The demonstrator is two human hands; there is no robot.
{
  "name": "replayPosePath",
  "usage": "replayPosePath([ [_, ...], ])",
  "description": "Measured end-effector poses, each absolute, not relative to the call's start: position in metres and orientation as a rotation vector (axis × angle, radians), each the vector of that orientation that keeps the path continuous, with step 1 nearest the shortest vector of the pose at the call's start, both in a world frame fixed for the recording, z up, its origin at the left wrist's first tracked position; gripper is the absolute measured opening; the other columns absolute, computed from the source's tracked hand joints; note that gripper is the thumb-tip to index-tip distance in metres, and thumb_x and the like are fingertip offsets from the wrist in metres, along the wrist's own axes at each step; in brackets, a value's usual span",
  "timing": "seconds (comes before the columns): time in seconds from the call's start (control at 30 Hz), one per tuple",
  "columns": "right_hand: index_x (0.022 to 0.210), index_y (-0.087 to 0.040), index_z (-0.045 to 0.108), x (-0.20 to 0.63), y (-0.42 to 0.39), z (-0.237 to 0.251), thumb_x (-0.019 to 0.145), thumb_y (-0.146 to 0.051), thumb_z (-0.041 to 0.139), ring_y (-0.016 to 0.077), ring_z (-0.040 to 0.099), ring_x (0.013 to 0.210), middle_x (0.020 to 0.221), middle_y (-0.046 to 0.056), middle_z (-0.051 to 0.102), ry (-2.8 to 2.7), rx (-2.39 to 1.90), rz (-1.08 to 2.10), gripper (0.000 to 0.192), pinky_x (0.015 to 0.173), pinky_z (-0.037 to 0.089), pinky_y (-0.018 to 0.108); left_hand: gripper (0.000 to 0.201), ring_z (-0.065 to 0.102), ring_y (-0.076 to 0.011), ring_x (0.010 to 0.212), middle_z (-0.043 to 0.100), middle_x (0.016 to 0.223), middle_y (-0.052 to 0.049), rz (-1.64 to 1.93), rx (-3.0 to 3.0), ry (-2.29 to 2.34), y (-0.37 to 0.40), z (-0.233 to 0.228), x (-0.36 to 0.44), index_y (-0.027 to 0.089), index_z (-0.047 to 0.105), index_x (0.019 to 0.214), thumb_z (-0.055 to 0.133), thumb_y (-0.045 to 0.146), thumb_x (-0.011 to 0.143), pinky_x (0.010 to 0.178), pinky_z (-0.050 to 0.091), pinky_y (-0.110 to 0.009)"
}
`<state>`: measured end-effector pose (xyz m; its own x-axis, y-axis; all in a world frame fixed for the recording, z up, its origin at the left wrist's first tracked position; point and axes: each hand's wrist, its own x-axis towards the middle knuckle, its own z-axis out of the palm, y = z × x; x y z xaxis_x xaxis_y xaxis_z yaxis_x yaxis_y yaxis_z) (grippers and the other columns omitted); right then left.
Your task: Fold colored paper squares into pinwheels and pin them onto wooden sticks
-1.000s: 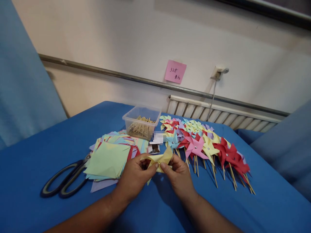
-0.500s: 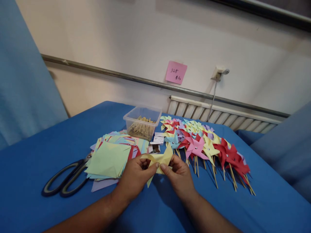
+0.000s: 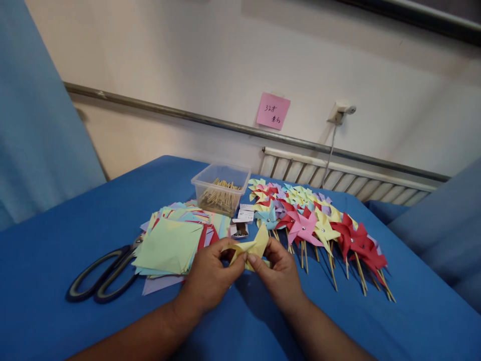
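So from your head cam, you've got the folded yellow paper (image 3: 256,246) up in front of you, over the blue cloth (image 3: 330,331). Your left hand (image 3: 212,273) and right hand (image 3: 280,268) both pinch it, fingers closed, thumbs nearly meeting at its middle, one corner sticking up. Left of that there's a messy paper stack (image 3: 169,248) with scissors (image 3: 100,278) poking out beside it. The clear tub (image 3: 203,194) of sticks sits behind, finished pinwheels (image 3: 303,228) lie off to your right.

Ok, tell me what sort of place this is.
Probably a craft workspace, judging by the paper pinwheels, the pile of coloured sheets and the scissors.
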<state>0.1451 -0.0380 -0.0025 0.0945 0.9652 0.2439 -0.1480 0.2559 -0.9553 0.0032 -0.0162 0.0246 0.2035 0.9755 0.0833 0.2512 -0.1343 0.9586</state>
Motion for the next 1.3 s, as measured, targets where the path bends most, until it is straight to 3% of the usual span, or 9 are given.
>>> replayPosePath([
  [0.63,0.101,-0.021,0.068,0.146,-0.037,-0.008,0.078,-0.027,0.067,0.0194,0.062,0.084,0.094,0.004,0.069,-1.177,-1.001,0.919,0.023,0.078,0.048,0.032,0.014,0.061,-0.0169,0.067,0.068,0.069,0.000,1.008,1.603,1.169,-0.017,0.025,0.003,0.018,0.067,0.081,0.063,0.029,0.073,0.062,0.045,-0.025],
  [0.97,0.099,-0.019,0.069,0.144,-0.033,-0.009,0.076,-0.035,0.070,0.0215,0.064,0.085,0.091,0.005,0.072,-1.016,-0.844,1.183,0.028,0.083,0.049,0.038,0.019,0.063,-0.0163,0.067,0.071,0.076,-0.003,0.993,1.305,1.038,-0.012,0.027,0.009,0.017,0.067,0.074,0.071,0.032,0.065,0.062,0.048,-0.025],
  [1.2,0.085,-0.017,0.067,0.148,-0.031,-0.008,0.080,-0.043,0.064,0.0162,0.063,0.063,0.072,0.003,0.070,-0.937,-0.818,1.312,0.026,0.065,0.050,0.030,0.029,0.062,-0.0162,0.058,0.068,0.066,-0.002,0.925,1.247,1.071,-0.004,0.022,0.006,0.014,0.066,0.075,0.073,0.040,0.064,0.053,0.046,-0.024],
  [1.3,0.088,-0.017,0.068,0.147,-0.026,-0.012,0.074,-0.042,0.070,0.0180,0.065,0.069,0.076,0.003,0.071,-0.936,-0.810,1.291,0.029,0.068,0.051,0.031,0.030,0.057,-0.0137,0.052,0.064,0.059,0.001,0.918,1.283,1.109,-0.002,0.021,0.006,0.014,0.064,0.068,0.073,0.042,0.063,0.049,0.042,-0.022],
])
